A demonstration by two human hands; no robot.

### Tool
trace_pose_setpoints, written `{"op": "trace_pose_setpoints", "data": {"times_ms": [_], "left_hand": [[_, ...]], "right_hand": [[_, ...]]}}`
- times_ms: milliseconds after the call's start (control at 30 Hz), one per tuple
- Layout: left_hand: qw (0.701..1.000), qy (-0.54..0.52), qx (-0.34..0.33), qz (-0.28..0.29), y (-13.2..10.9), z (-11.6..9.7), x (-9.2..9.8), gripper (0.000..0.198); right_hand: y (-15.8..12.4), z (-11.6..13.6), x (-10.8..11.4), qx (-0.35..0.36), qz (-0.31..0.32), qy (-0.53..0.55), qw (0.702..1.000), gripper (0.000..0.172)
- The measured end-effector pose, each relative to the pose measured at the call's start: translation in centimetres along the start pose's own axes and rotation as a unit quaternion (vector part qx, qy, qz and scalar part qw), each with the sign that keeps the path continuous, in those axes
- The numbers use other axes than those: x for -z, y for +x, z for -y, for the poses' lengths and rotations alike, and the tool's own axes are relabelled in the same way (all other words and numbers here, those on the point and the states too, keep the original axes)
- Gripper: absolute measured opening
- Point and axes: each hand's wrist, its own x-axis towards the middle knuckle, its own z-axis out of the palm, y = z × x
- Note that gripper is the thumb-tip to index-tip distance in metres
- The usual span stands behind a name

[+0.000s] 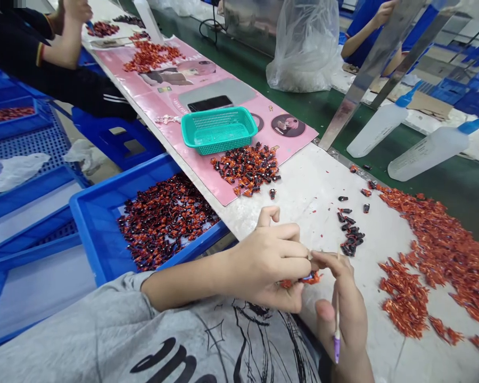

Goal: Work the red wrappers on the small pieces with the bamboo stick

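Head view: left hand [263, 263] pinches red-wrapped piece [310, 277], pointing right.

My tabletop [307, 181]: pink printed mat [227, 69] carrying teal plastic basket [219, 130], phone [209, 103], heap of red-and-black pieces [247, 169]; nearer me, red scraps [443, 250], small dark pieces [351, 231].

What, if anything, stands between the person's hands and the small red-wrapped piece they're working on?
Nothing visible does: the red-wrapped piece sits at the fingers of the left hand, and the right hand, holding a purple-tipped stick, is right beside it.
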Motion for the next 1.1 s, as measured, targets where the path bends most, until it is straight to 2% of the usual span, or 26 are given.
{"op": "trace_pose_setpoints", "data": {"times_ms": [67,133,300,367,433,500,600,700,767,867,933,1000,1100], "left_hand": [[0.998,0.043,0.030,0.018,-0.5,1.1,0.2,0.013],[0.990,0.100,0.088,0.046,-1.1,2.9,0.3,0.015],[0.919,0.253,0.278,0.118,-2.6,8.9,0.5,0.022],[0.901,0.278,0.308,0.129,-3.0,10.2,0.7,0.020],[0.892,0.292,0.315,0.137,-3.1,10.7,0.9,0.015],[0.889,0.300,0.315,0.145,-2.7,10.5,0.9,0.012],[0.902,0.290,0.272,0.169,-0.6,9.4,-0.5,0.014],[0.932,0.253,0.131,0.225,3.1,8.3,-3.9,0.016],[0.940,0.221,0.038,0.257,5.9,7.9,-6.9,0.024],[0.939,0.188,-0.021,0.289,9.2,8.0,-10.6,0.027],[0.938,0.176,-0.034,0.297,10.3,8.3,-12.1,0.025],[0.939,0.169,-0.042,0.298,10.5,8.6,-12.9,0.025],[0.944,0.158,-0.041,0.287,9.9,8.9,-12.9,0.025]], "right_hand": [[-0.7,-0.7,0.6,-0.032,-0.036,-0.006,0.999,0.057],[-1.5,-1.2,1.2,-0.090,-0.080,-0.019,0.993,0.054],[-3.4,-1.6,2.4,-0.274,-0.209,-0.015,0.939,0.046],[-3.8,-1.8,2.8,-0.303,-0.242,-0.003,0.922,0.046],[-4.1,-2.3,3.2,-0.313,-0.268,-0.013,0.911,0.047],[-4.1,-3.0,3.6,-0.294,-0.300,0.004,0.907,0.060],[-3.7,-3.8,3.9,-0.264,-0.369,0.078,0.888,0.077],[-3.2,-3.6,3.8,-0.245,-0.445,0.097,0.856,0.070],[-3.1,-3.1,3.7,-0.213,-0.472,0.083,0.851,0.063],[-3.4,-2.1,3.3,-0.177,-0.471,0.083,0.860,0.058],[-3.8,-1.5,2.7,-0.160,-0.468,0.103,0.863,0.051],[-4.2,-1.0,1.9,-0.153,-0.452,0.127,0.870,0.038],[-4.8,-0.5,0.5,-0.191,-0.365,0.153,0.898,0.017]]}}
